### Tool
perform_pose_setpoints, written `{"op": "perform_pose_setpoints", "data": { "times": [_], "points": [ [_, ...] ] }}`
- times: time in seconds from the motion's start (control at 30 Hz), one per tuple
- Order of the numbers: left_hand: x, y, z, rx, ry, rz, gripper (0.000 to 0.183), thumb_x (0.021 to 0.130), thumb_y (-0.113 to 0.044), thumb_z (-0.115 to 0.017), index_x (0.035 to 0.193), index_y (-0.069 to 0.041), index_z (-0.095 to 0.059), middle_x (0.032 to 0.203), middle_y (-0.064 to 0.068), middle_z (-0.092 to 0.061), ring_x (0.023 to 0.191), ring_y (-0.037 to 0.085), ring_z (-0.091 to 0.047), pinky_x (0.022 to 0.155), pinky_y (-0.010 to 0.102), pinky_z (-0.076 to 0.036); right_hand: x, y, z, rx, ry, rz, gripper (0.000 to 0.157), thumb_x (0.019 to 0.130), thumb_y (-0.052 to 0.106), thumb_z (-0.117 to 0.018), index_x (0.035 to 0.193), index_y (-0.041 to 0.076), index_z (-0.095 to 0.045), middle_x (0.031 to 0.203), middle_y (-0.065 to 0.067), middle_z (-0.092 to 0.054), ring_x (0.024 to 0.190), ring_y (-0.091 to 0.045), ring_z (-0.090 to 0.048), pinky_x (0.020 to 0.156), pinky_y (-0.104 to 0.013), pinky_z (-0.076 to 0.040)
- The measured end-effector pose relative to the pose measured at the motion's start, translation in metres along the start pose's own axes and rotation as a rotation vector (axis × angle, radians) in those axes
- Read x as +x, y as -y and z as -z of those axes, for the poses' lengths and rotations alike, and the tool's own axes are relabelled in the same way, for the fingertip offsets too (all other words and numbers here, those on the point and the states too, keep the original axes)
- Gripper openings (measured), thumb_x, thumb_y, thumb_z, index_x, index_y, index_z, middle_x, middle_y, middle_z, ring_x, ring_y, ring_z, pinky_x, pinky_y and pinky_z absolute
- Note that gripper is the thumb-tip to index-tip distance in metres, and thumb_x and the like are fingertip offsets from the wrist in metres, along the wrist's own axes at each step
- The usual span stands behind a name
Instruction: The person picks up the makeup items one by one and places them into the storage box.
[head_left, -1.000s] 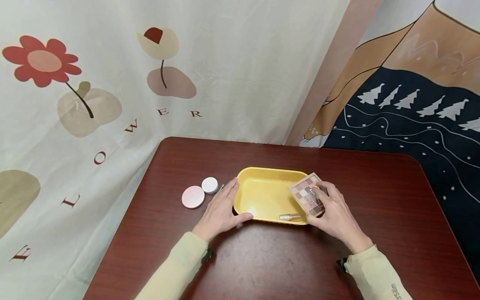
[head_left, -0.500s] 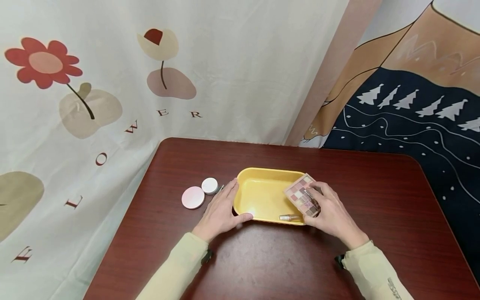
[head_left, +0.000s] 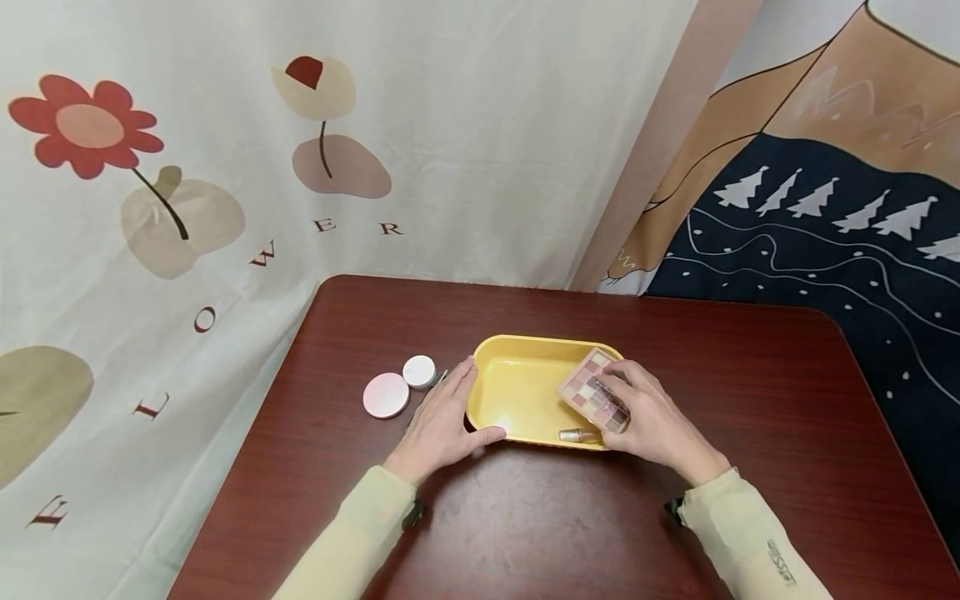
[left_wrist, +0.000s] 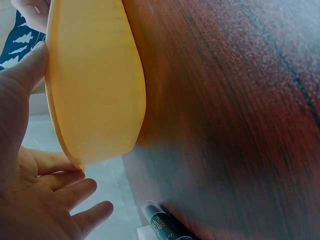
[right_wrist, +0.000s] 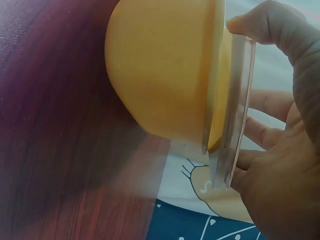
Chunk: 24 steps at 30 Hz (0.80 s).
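Observation:
A yellow tray [head_left: 517, 392] sits on the dark red table, with a small silver-and-gold tube [head_left: 576, 435] lying inside its near right part. Over the tray's right end, my right hand [head_left: 651, 417] holds an eyeshadow palette [head_left: 592, 390] by its edges, thumb at the near side. Seen edge-on in the right wrist view, the palette [right_wrist: 235, 110] is just above the rim. My left hand [head_left: 442, 425] rests against the tray's left end, its thumb at the near rim. In the left wrist view, those fingers [left_wrist: 75, 192] are loosely extended and touch the rim.
Left of the tray lie a round pink compact [head_left: 386, 396] and a smaller white round jar [head_left: 419, 372]. A dark tube with lettering [left_wrist: 167, 225] shows in the left wrist view. Printed curtains hang beyond the table [head_left: 750, 400].
My right hand has moved left with the eyeshadow palette, bringing it farther over the tray. The left hand, tray and small tube have stayed in place.

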<state>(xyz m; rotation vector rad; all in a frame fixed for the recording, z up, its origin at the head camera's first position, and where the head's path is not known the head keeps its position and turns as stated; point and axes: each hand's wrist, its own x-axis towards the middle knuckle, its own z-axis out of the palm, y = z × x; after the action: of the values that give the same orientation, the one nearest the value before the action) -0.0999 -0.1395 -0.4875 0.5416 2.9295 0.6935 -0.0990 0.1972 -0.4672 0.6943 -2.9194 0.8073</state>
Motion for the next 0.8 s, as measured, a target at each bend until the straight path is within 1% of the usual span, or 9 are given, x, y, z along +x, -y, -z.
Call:
{"op": "perform_pose_setpoints", "data": {
  "times": [0.3,0.43,0.57,0.73,0.8],
  "points": [
    [0.001,0.001,-0.001,0.001,0.0,-0.004,0.109,0.083,-0.063,-0.077,0.16,0.0,-0.033,0.169,0.011,-0.028,0.155,0.028,-0.03,0.124,0.048,-0.029,0.009,0.002,-0.001,-0.002,0.075,0.014,0.076,0.065,0.012,-0.084,0.137,-0.002,-0.063,0.14,-0.015,-0.052,0.131,-0.039,-0.047,0.109,-0.058,-0.042],
    [0.001,0.001,0.0,0.0,0.0,-0.006,0.109,0.083,-0.063,-0.077,0.16,0.0,-0.032,0.169,0.011,-0.028,0.155,0.028,-0.03,0.124,0.049,-0.029,0.013,0.004,-0.001,-0.011,0.114,0.017,0.073,0.065,0.013,-0.086,0.135,0.0,-0.065,0.14,-0.014,-0.052,0.132,-0.039,-0.046,0.11,-0.058,-0.041],
    [0.001,0.001,0.0,0.0,0.001,-0.003,0.109,0.083,-0.063,-0.077,0.16,0.0,-0.032,0.169,0.01,-0.028,0.155,0.028,-0.03,0.124,0.048,-0.029,0.018,0.005,0.0,-0.02,0.151,0.015,0.071,0.065,0.012,-0.086,0.132,0.002,-0.067,0.138,-0.012,-0.053,0.131,-0.037,-0.045,0.109,-0.056,-0.042],
    [0.0,0.001,-0.001,0.0,0.007,0.005,0.109,0.083,-0.063,-0.077,0.161,-0.001,-0.031,0.17,0.01,-0.027,0.155,0.027,-0.029,0.124,0.048,-0.028,0.024,0.005,-0.001,-0.027,0.189,0.04,0.071,0.063,0.009,-0.085,0.132,0.003,-0.067,0.135,-0.011,-0.054,0.128,-0.034,-0.045,0.106,-0.051,-0.045],
    [0.001,0.001,-0.001,-0.001,0.009,0.008,0.11,0.083,-0.064,-0.077,0.161,-0.001,-0.031,0.17,0.009,-0.027,0.155,0.027,-0.029,0.124,0.048,-0.028,0.027,0.005,-0.002,-0.031,0.189,0.068,0.071,0.062,0.006,-0.085,0.13,0.003,-0.068,0.133,-0.011,-0.056,0.128,-0.034,-0.046,0.105,-0.052,-0.045]
  ]
}}
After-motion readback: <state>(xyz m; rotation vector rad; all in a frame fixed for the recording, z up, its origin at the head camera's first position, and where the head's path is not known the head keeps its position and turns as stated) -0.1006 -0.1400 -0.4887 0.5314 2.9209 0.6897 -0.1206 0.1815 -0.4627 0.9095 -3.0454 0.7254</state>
